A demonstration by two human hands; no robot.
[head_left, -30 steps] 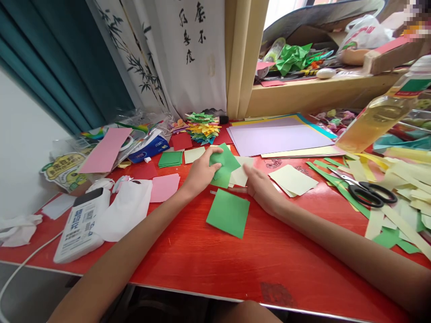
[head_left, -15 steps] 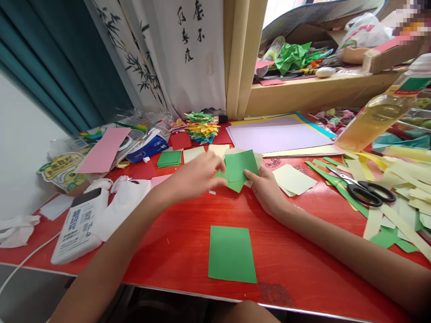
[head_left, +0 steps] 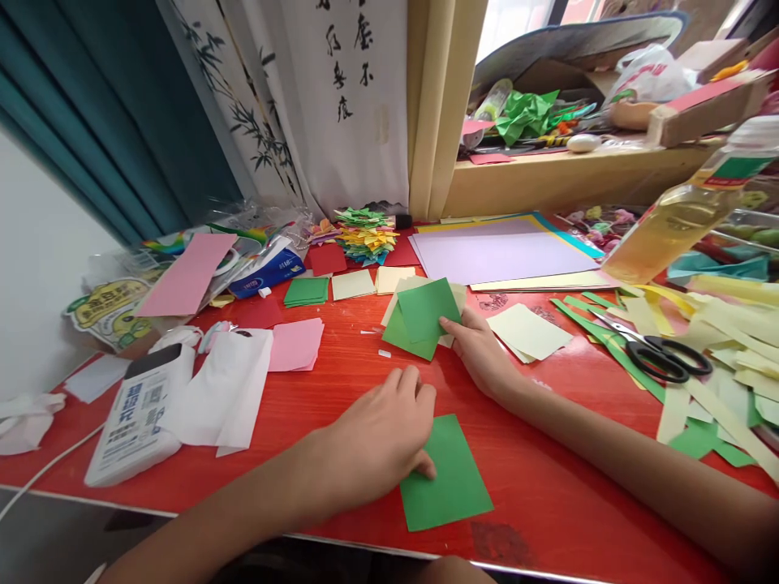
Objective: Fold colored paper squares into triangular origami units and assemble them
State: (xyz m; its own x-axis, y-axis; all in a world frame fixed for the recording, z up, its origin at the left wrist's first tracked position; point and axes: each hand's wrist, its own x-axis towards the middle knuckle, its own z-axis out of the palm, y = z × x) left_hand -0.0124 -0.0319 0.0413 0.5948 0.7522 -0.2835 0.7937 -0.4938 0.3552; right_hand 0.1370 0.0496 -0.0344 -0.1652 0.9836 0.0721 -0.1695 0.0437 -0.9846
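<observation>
My right hand (head_left: 478, 345) holds a fanned bunch of green paper squares (head_left: 426, 312) between thumb and fingers, with cream sheets showing behind them. Below it, a single green paper square (head_left: 454, 478) lies at a slant near the table's front edge. My left hand (head_left: 389, 430) is over the left side of that square, its fingers curled and its thumb against the paper; the fingertips are partly hidden. Just right of my right hand is a small pile of cream paper squares (head_left: 528, 331).
Scissors (head_left: 663, 353) lie among paper strips (head_left: 736, 341) on the right, near a leaning bottle (head_left: 675, 215). Farther back are large paper sheets (head_left: 505, 247) and a stack of folded paper pieces (head_left: 367, 237). Pink squares (head_left: 296, 345), tissue (head_left: 234, 397) and a white device (head_left: 137, 422) are on the left.
My left hand has moved from the held papers down to the lone green square, which has turned and shifted right. My right hand keeps hold of its bunch.
</observation>
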